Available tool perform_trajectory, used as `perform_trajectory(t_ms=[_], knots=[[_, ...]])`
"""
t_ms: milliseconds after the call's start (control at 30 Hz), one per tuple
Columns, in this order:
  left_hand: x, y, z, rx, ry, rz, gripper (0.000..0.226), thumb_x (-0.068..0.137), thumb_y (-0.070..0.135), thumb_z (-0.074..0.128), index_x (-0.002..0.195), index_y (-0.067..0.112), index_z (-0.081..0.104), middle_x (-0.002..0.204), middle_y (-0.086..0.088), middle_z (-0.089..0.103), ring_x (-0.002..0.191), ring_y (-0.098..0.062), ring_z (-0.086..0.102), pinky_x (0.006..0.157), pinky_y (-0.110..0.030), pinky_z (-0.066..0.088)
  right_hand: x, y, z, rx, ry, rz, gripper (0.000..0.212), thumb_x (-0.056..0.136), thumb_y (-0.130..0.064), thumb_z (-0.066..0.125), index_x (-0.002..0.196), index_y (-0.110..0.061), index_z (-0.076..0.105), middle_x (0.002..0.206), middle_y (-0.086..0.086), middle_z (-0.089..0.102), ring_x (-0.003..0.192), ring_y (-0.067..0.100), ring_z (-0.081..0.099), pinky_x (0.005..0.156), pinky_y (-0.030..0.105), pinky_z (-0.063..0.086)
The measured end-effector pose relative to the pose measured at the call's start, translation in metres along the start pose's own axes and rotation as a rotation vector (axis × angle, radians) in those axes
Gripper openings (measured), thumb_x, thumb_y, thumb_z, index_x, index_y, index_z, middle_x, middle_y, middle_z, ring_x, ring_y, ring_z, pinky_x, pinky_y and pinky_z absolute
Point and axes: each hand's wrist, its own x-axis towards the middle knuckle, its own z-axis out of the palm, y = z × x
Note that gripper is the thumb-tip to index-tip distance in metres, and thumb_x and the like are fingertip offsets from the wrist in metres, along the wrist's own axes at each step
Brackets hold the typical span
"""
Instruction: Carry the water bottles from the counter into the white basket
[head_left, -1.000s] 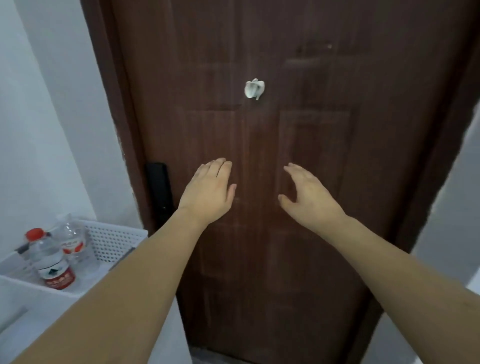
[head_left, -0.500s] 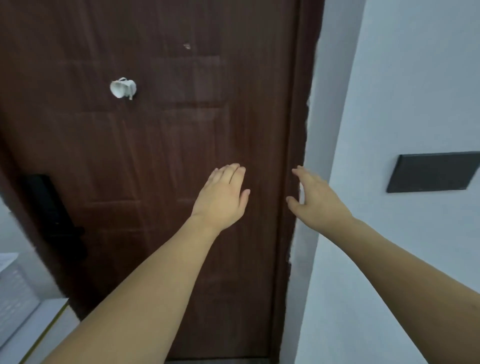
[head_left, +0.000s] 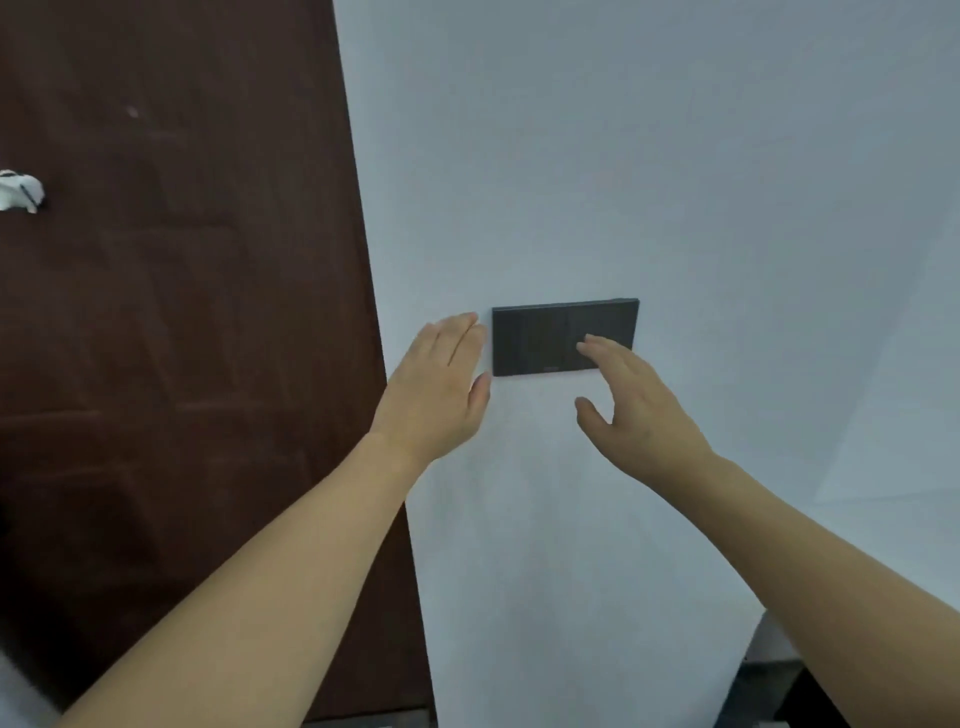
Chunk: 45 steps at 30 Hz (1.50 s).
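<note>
**Empty hands raised, facing a wall between trips**

Both bare arms reach forward at chest height. The left hand (head_left: 434, 389) is flat and released, fingers together, palm turned toward the pale blue-white painted wall (head_left: 675, 156). The right hand (head_left: 636, 410) is likewise released, fingers loosely spread with the thumb dropped away, grasping nothing. Between and just behind them sits a dark rectangular wall switch plate (head_left: 545, 335), with the right fingertips overlapping its lower right part in the view; whether they touch it cannot be told. To the left stands a dark brown panelled wooden door (head_left: 171, 338) with a small white hook (head_left: 21, 191) on it.

No water bottles, white basket or tabletop appear here. With nothing carried, the person is probably in transit toward the tabletop for another bottle, hands held ready to grasp.
</note>
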Motion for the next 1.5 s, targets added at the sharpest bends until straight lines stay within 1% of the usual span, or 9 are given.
perform_trajectory(t_ms=[133, 267, 433, 767, 900, 1100, 1300, 1433, 1500], knots=[[0.017, 0.050, 0.029, -0.030, -0.001, 0.055, 0.051, 0.096, 0.027, 0.054, 0.141, 0.003, 0.048, 0.148, -0.015, 0.046, 0.137, -0.031, 0.041, 0.117, -0.041, 0.026, -0.022, 0.049, -0.027, -0.050, 0.028, 0.060, 0.062, 0.091, -0.025, 0.057, 0.147, -0.015, 0.031, 0.155, -0.001, 0.027, 0.141, 0.013, 0.022, 0.109, 0.020, 0.013], [0.036, 0.103, 0.048, -0.079, 0.029, 0.046, 0.051, 0.093, 0.022, 0.057, 0.138, -0.003, 0.050, 0.143, -0.019, 0.049, 0.134, -0.036, 0.044, 0.115, -0.050, 0.030, -0.042, 0.100, -0.059, -0.075, 0.031, 0.105, 0.066, 0.091, -0.026, 0.059, 0.148, -0.013, 0.028, 0.157, 0.000, 0.023, 0.143, 0.013, 0.017, 0.110, 0.019, 0.010], [0.067, 0.179, 0.063, -0.072, 0.030, 0.097, 0.053, 0.093, 0.024, 0.057, 0.139, -0.002, 0.049, 0.144, -0.018, 0.048, 0.135, -0.036, 0.043, 0.115, -0.051, 0.028, -0.065, 0.167, -0.103, -0.081, 0.047, 0.155, 0.071, 0.090, -0.027, 0.059, 0.149, -0.012, 0.025, 0.158, 0.002, 0.019, 0.145, 0.016, 0.014, 0.115, 0.027, 0.012], [0.114, 0.350, 0.094, -0.040, -0.056, 0.026, 0.056, 0.095, 0.026, 0.055, 0.144, 0.000, 0.043, 0.151, -0.017, 0.041, 0.140, -0.036, 0.035, 0.117, -0.050, 0.026, -0.118, 0.313, -0.186, -0.023, -0.042, 0.101, 0.071, 0.091, -0.029, 0.058, 0.150, -0.013, 0.022, 0.158, 0.001, 0.019, 0.145, 0.015, 0.013, 0.112, 0.022, 0.009], [0.131, 0.393, 0.113, -0.033, -0.079, 0.030, 0.057, 0.096, 0.026, 0.054, 0.145, 0.000, 0.041, 0.152, -0.017, 0.040, 0.140, -0.036, 0.035, 0.117, -0.050, 0.026, -0.127, 0.355, -0.204, -0.006, -0.076, 0.097, 0.069, 0.092, -0.027, 0.056, 0.150, -0.013, 0.023, 0.158, 0.001, 0.020, 0.144, 0.015, 0.015, 0.111, 0.022, 0.009], [0.155, 0.458, 0.153, -0.060, -0.131, -0.001, 0.059, 0.099, 0.029, 0.049, 0.149, 0.003, 0.034, 0.156, -0.014, 0.034, 0.145, -0.032, 0.027, 0.121, -0.046, 0.018, -0.147, 0.422, -0.231, 0.020, -0.097, 0.150, 0.066, 0.093, -0.024, 0.054, 0.150, -0.014, 0.023, 0.158, 0.001, 0.021, 0.144, 0.015, 0.015, 0.109, 0.020, 0.009], [0.190, 0.561, 0.180, -0.063, -0.142, -0.030, 0.059, 0.097, 0.026, 0.052, 0.148, 0.001, 0.036, 0.154, -0.016, 0.036, 0.143, -0.033, 0.031, 0.120, -0.046, 0.018, -0.178, 0.517, -0.281, 0.068, -0.103, 0.150, 0.064, 0.093, -0.022, 0.053, 0.150, -0.015, 0.025, 0.158, -0.002, 0.020, 0.144, 0.012, 0.015, 0.110, 0.021, 0.012], [0.214, 0.635, 0.192, -0.050, -0.155, -0.063, 0.058, 0.096, 0.024, 0.054, 0.147, 0.000, 0.038, 0.152, -0.017, 0.040, 0.141, -0.034, 0.035, 0.119, -0.048, 0.021, -0.197, 0.588, -0.324, 0.105, -0.127, 0.121, 0.063, 0.093, -0.023, 0.053, 0.149, -0.017, 0.026, 0.157, -0.004, 0.021, 0.143, 0.011, 0.016, 0.113, 0.027, 0.020], [0.226, 0.667, 0.196, -0.047, -0.162, -0.066, 0.058, 0.096, 0.023, 0.055, 0.146, 0.000, 0.039, 0.151, -0.017, 0.041, 0.140, -0.035, 0.035, 0.119, -0.047, 0.021, -0.202, 0.619, -0.345, 0.101, -0.149, 0.118, 0.063, 0.093, -0.023, 0.053, 0.149, -0.017, 0.025, 0.158, -0.004, 0.020, 0.144, 0.011, 0.015, 0.112, 0.026, 0.017]])
